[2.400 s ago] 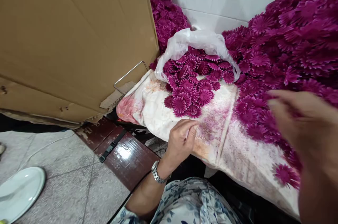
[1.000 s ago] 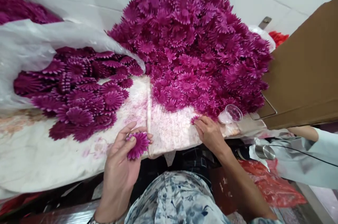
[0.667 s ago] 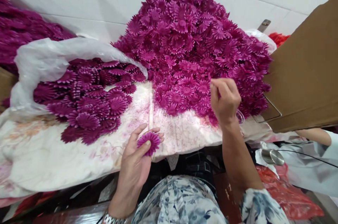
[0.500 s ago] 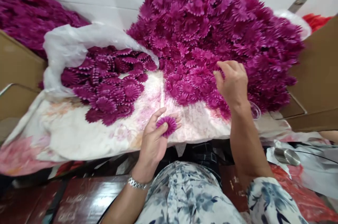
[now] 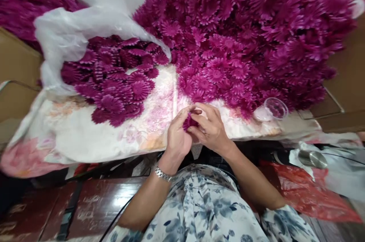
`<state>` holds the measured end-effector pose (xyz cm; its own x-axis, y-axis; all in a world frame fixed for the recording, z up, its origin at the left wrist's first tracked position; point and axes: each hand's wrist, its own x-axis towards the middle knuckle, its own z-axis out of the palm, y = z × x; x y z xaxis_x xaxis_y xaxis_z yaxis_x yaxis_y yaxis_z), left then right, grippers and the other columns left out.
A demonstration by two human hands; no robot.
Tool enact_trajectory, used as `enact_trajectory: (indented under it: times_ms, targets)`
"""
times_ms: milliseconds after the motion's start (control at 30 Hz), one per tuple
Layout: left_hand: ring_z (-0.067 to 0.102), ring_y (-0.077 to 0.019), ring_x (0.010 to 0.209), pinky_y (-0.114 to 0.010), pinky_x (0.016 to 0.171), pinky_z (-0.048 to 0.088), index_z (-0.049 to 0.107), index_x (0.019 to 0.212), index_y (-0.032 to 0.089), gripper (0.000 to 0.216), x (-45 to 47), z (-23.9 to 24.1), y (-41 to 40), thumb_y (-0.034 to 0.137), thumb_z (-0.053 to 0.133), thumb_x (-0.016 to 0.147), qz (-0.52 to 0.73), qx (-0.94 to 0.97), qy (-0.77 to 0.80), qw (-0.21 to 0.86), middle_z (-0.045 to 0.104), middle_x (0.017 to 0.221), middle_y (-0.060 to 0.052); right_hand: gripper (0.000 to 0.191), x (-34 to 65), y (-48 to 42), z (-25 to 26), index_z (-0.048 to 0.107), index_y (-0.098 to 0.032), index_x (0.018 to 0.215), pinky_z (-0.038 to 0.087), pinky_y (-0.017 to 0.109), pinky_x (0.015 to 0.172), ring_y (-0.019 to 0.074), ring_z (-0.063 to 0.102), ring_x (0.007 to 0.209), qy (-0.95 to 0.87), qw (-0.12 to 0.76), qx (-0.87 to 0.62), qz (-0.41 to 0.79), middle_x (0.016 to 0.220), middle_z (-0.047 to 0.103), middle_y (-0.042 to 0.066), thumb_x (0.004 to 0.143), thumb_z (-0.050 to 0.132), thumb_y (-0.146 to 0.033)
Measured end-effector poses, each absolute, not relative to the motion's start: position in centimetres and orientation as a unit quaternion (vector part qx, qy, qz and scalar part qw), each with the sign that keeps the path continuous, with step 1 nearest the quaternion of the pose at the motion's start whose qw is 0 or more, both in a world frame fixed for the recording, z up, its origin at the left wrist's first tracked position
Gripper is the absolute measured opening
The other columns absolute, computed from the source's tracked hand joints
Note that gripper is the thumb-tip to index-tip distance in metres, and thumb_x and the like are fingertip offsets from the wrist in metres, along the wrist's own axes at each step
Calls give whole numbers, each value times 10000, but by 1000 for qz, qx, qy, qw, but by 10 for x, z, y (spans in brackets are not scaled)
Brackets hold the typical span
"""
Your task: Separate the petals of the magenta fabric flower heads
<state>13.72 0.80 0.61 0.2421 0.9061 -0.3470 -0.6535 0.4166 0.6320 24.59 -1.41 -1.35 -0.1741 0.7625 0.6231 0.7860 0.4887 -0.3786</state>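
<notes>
My left hand [image 5: 176,137] and my right hand [image 5: 209,128] meet at the front edge of the stained white cloth [image 5: 85,139]. Both grip the same small magenta fabric flower [image 5: 189,122], mostly hidden between the fingers. Right behind them rises a big heap of magenta flowers [image 5: 245,32]. To the left, a white plastic bag [image 5: 71,29] spills a smaller pile of flat flowers [image 5: 116,82] onto the cloth. I wear a metal watch on my left wrist.
A small clear plastic cup [image 5: 275,108] lies at the heap's right foot. Cardboard boxes stand at the left [image 5: 14,78] and right [image 5: 342,89]. A metal cylinder [image 5: 312,159] and red plastic [image 5: 302,192] lie lower right. A dark glossy surface [image 5: 94,204] is lower left.
My right hand came down from the big heap and joined my left hand on the flower. My left hand's fingers closed around it. The view tilted slightly downward.
</notes>
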Motion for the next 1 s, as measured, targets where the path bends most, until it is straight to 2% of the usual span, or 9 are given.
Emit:
enact_trajectory:
  times_ms: [100, 167, 300, 433, 600, 700, 767, 900, 1000]
  targets:
    - [601, -107, 659, -194, 559, 455, 657, 874, 131, 222, 139, 6, 8, 291, 633, 722, 480, 193, 355, 779, 669, 798, -39, 230, 250, -17, -12, 647, -201, 1019, 407, 411, 968, 222, 476, 1172, -767, 375, -517, -58, 1227, 573, 118, 843, 554, -316]
    - [594, -98, 607, -178, 505, 439, 635, 796, 143, 200, 142, 5, 9, 320, 668, 709, 476, 183, 381, 771, 649, 715, -12, 238, 254, -21, -8, 647, -215, 1040, 393, 399, 982, 219, 447, 1199, -771, 355, -523, -71, 1253, 558, 109, 851, 540, -314]
    - [519, -56, 501, -145, 461, 405, 532, 619, 146, 317, 155, 3, 8, 411, 683, 706, 495, 160, 434, 736, 541, 557, 45, 341, 260, -31, -2, 624, -218, 1099, 386, 403, 999, 236, 387, 1249, -779, 333, -527, -59, 1288, 527, 112, 854, 514, -429]
    - [463, -52, 458, -160, 454, 383, 507, 567, 154, 386, 167, 6, 4, 475, 626, 747, 498, 256, 444, 700, 502, 512, 48, 353, 273, -45, 4, 607, -172, 1122, 425, 376, 977, 211, 458, 1185, -779, 366, -506, -54, 1221, 575, 122, 863, 508, -391]
    - [335, -70, 349, -219, 366, 226, 455, 488, 175, 459, 172, 6, 7, 504, 541, 797, 523, 365, 437, 634, 396, 394, 40, 267, 315, -67, 17, 602, -181, 1095, 479, 354, 885, 190, 565, 1028, -725, 397, -551, -119, 1030, 655, 99, 841, 542, -241]
    - [292, -76, 346, -238, 385, 202, 396, 438, 186, 500, 172, 2, 9, 487, 514, 819, 538, 426, 447, 573, 342, 369, 40, 285, 355, -79, 25, 585, -176, 1115, 458, 357, 852, 190, 584, 926, -677, 343, -623, -191, 961, 672, 86, 837, 557, -226]
    - [283, -84, 365, -246, 405, 198, 375, 432, 191, 507, 172, 0, 10, 473, 482, 839, 515, 474, 480, 530, 322, 377, 40, 296, 379, -83, 30, 592, -164, 1102, 420, 376, 851, 209, 575, 912, -653, 272, -674, -212, 959, 677, 90, 838, 567, -297]
    - [292, -97, 425, -247, 463, 212, 385, 475, 190, 432, 175, -1, 13, 401, 506, 832, 399, 643, 508, 411, 318, 431, 45, 310, 409, -79, 38, 619, -167, 1040, 337, 391, 859, 223, 569, 890, -669, 126, -712, -174, 959, 685, 88, 850, 539, -399]
    - [375, -125, 497, -255, 533, 248, 472, 547, 192, 331, 182, -3, 17, 388, 558, 800, 339, 774, 467, 262, 410, 499, 28, 245, 416, -68, 44, 629, -172, 969, 303, 373, 856, 208, 575, 851, -702, 52, -700, -123, 925, 690, 77, 857, 534, -369]
